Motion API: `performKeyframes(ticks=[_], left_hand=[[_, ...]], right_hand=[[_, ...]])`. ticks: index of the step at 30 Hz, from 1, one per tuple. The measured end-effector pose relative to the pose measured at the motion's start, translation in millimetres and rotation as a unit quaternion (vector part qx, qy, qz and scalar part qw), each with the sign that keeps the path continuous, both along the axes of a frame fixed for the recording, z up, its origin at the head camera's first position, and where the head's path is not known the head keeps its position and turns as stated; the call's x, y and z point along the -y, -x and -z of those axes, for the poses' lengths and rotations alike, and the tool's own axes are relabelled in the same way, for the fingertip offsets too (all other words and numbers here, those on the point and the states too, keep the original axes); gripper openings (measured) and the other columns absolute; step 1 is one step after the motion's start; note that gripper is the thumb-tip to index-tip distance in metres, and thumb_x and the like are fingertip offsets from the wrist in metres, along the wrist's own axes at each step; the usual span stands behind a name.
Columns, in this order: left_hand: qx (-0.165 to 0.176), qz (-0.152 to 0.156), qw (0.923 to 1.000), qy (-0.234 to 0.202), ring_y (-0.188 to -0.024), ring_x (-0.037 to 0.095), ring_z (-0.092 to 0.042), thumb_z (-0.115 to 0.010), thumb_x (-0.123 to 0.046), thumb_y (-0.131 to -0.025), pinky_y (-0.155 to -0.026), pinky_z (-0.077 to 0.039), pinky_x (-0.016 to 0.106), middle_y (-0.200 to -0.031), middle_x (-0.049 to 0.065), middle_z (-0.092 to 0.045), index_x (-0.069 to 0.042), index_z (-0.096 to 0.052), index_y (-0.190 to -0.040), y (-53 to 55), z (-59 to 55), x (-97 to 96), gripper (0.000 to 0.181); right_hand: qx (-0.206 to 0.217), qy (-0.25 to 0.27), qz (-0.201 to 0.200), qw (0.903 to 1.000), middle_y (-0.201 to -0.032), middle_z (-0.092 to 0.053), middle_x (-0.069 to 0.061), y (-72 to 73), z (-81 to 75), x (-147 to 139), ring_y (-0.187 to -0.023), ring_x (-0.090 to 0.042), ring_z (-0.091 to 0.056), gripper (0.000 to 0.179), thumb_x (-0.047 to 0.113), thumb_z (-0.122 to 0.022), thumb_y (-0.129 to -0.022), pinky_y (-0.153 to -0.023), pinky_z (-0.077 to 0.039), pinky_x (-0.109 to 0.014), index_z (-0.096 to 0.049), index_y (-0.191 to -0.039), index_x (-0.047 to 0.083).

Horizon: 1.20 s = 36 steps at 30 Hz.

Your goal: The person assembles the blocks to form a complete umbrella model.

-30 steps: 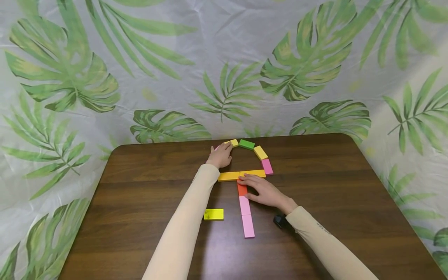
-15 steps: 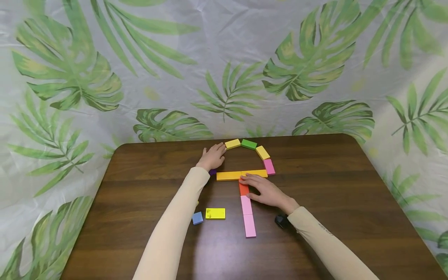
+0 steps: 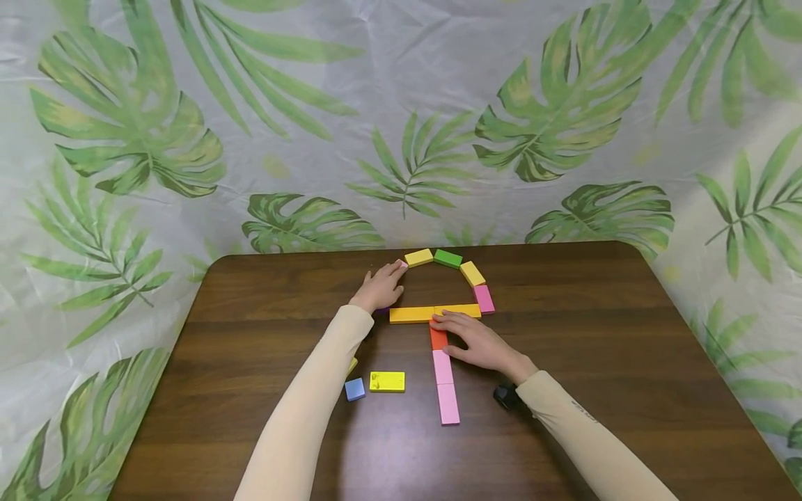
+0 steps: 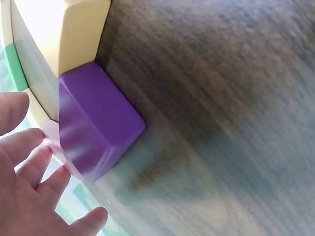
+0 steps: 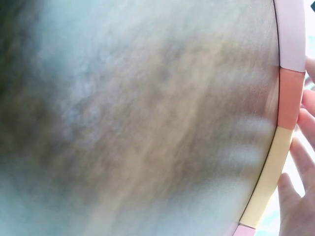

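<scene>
My left hand (image 3: 379,287) reaches to the left end of an arch of blocks, fingertips on a light pink block (image 3: 402,264) there. In the left wrist view its fingers extend, spread, to that pink block (image 4: 53,135), and a purple block (image 4: 101,118) lies between it and a pale yellow-orange one (image 4: 81,37). My right hand (image 3: 473,339) lies with relaxed fingers at the junction of the orange bar (image 3: 411,315) and the red block (image 3: 438,339). In the right wrist view its fingertips touch the row's side near the red block (image 5: 291,98).
The arch continues with a yellow block (image 3: 418,257), a green block (image 3: 447,258), another yellow block (image 3: 473,273) and a magenta block (image 3: 484,299). Two pink blocks (image 3: 447,403) extend the stem. A bright yellow block (image 3: 387,382) and a blue block (image 3: 354,389) lie left of it.
My left hand has moved left from the yellow block to the arch's left end, uncovering that block and the blue one. My right hand stays at the junction.
</scene>
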<state>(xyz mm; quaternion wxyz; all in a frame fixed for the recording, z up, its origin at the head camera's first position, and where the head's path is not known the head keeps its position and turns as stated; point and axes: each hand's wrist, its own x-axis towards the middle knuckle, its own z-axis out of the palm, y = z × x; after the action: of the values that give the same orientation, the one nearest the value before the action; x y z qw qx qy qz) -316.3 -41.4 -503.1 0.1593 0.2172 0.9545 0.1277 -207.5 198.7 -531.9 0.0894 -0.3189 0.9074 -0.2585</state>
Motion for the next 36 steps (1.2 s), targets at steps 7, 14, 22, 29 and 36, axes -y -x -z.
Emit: performKeyframes(ticks=[7,14,22,29,36], left_hand=[[-0.004,0.015,0.9993,-0.033,-0.144,0.027,-0.012,-0.042,-0.024,-0.103,-0.111,-0.011,0.058,-0.159,0.005,-0.013,-0.013,-0.023,-0.153,-1.6,-1.3,8.6,0.055],[-0.04,0.03,0.9945,-0.092,-0.142,0.033,-0.018,-0.048,-0.02,-0.1,-0.109,-0.014,0.061,-0.157,0.011,-0.019,-0.006,-0.028,-0.151,-13.1,-12.1,29.9,0.056],[-0.06,0.036,0.9883,-0.136,-0.141,0.036,-0.021,-0.05,-0.016,-0.099,-0.107,-0.015,0.064,-0.155,0.013,-0.023,-0.002,-0.032,-0.148,-35.9,-15.7,65.8,0.054],[-0.064,0.042,0.9873,-0.139,-0.14,0.036,-0.023,-0.052,-0.015,-0.099,-0.106,-0.016,0.064,-0.154,0.013,-0.027,-0.003,-0.035,-0.147,-64.7,-13.5,91.1,0.053],[-0.061,0.055,0.9836,-0.16,-0.138,0.036,-0.027,-0.053,-0.014,-0.098,-0.105,-0.019,0.065,-0.151,0.015,-0.032,-0.002,-0.04,-0.145,-96.9,-9.0,104.0,0.05]], right_hand=[[-0.003,0.001,-0.002,1.0,-0.149,-0.04,-0.003,0.1,1.0,0.4,-0.139,-0.026,-0.029,0.055,0.032,-0.062,-0.093,-0.11,-0.025,-0.049,-0.048,-0.142,0.013],[-0.002,-0.001,0.003,1.0,-0.149,-0.039,-0.003,-0.6,-0.3,-0.3,-0.139,-0.026,-0.029,0.055,0.034,-0.062,-0.093,-0.11,-0.026,-0.049,-0.048,-0.142,0.014],[-0.016,0.0,-0.002,0.9999,-0.148,-0.04,-0.003,0.5,0.6,-0.5,-0.138,-0.026,-0.03,0.055,0.035,-0.062,-0.092,-0.11,-0.025,-0.048,-0.049,-0.141,0.013],[-0.017,0.003,-0.005,0.9998,-0.148,-0.04,-0.003,0.9,2.4,-0.5,-0.139,-0.026,-0.03,0.055,0.034,-0.063,-0.092,-0.11,-0.025,-0.047,-0.05,-0.141,0.012],[-0.014,-0.002,-0.003,0.9999,-0.148,-0.04,-0.004,0.7,1.7,-0.2,-0.139,-0.026,-0.03,0.056,0.035,-0.063,-0.092,-0.11,-0.025,-0.048,-0.049,-0.141,0.012]])
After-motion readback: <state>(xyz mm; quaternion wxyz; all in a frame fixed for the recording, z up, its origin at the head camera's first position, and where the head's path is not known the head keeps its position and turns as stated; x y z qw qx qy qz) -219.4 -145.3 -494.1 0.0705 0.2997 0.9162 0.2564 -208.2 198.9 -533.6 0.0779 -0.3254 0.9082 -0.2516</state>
